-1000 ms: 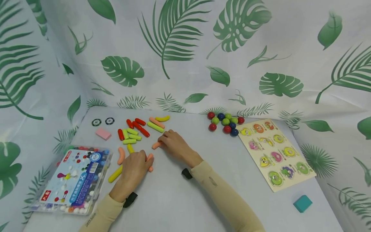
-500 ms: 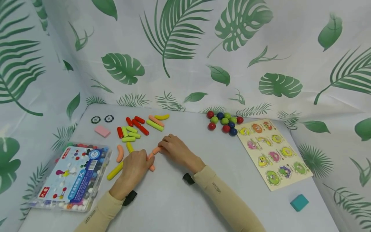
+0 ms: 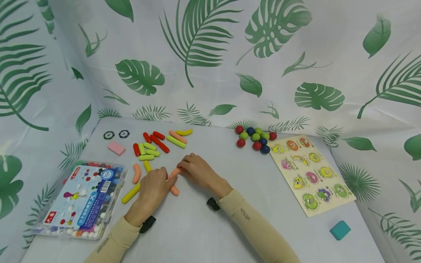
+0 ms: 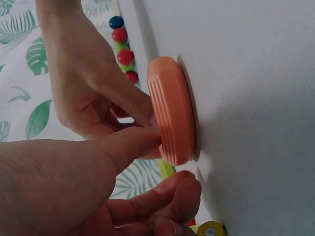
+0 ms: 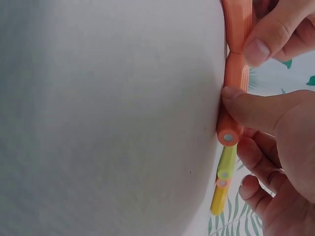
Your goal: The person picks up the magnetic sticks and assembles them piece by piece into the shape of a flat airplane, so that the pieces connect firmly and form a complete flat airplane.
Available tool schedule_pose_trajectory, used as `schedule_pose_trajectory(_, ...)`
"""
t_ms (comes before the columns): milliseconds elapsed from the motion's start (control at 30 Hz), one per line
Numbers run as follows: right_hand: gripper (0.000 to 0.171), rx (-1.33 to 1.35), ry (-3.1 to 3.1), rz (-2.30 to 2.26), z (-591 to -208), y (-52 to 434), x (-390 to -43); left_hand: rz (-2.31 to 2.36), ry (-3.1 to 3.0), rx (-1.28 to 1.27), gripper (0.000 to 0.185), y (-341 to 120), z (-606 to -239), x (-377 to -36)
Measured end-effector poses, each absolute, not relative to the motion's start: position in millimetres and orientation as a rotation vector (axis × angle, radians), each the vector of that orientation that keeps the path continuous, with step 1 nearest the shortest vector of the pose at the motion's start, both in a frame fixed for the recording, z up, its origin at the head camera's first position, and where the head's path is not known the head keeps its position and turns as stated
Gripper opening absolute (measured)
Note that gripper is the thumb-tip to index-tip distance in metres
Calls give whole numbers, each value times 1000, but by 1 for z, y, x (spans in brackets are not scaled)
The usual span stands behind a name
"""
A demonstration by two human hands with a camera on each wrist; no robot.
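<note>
Two orange magnetic rods meet end to end between the hands. My right hand pinches the farther rod between thumb and fingers; a silver magnet shows in its free end. My left hand holds the nearer rod close to the joint, its thumb on the side. In the left wrist view this nearer orange rod is ribbed and lies low over the table, while the left thumb and right fingertips come together behind it. Left of the left hand are yellow rods and a curved orange rod.
Red rods and light green rods lie beyond the hands. A clear box of beads stands left, near a pink block and two chips. Coloured balls, a fruit puzzle board and a teal block are right.
My right hand has moved slightly toward the left hand, bringing its orange rod against the other one. The left hand has stayed nearly in place; the nearer rod has shifted slightly.
</note>
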State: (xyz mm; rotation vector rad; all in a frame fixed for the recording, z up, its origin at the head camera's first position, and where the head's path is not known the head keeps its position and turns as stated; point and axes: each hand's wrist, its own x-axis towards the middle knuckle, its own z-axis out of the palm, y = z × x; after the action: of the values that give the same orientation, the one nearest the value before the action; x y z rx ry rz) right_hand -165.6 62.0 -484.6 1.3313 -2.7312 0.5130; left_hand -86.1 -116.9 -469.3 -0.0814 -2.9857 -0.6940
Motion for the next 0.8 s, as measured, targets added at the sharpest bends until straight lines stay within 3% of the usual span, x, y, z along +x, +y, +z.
schedule_pose_trajectory(800,20,1388,-2717,501,-485,54,-156,-632,-3015,-131,30,-118,-471,-87)
